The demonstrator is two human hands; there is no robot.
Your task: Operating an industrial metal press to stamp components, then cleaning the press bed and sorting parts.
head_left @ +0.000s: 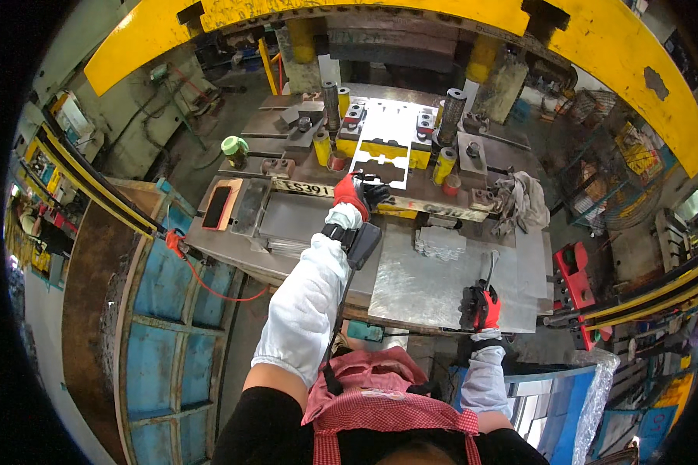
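Observation:
My left hand (355,197), in a red and black glove with a white sleeve, reaches to the press die. Its fingers close at the near left corner of a bright cut metal sheet (386,124); the exact grip is partly hidden. The sheet lies over yellow die blocks (417,157) and has a cut-out at its near end. My right hand (482,308), gloved alike, is closed around a thin metal rod-like tool (492,267) over a flat grey metal plate (411,283). A stack of small metal pieces (440,242) lies on that plate, beyond the hand.
Stacked metal sheets (295,221) lie left of my left forearm, beside a phone-like dark slab (217,206). A green-lidded bottle (234,149) stands farther back. Grey rags (520,200) hang at the right. Dark guide posts (451,116) flank the die; a yellow press frame (411,15) arches above.

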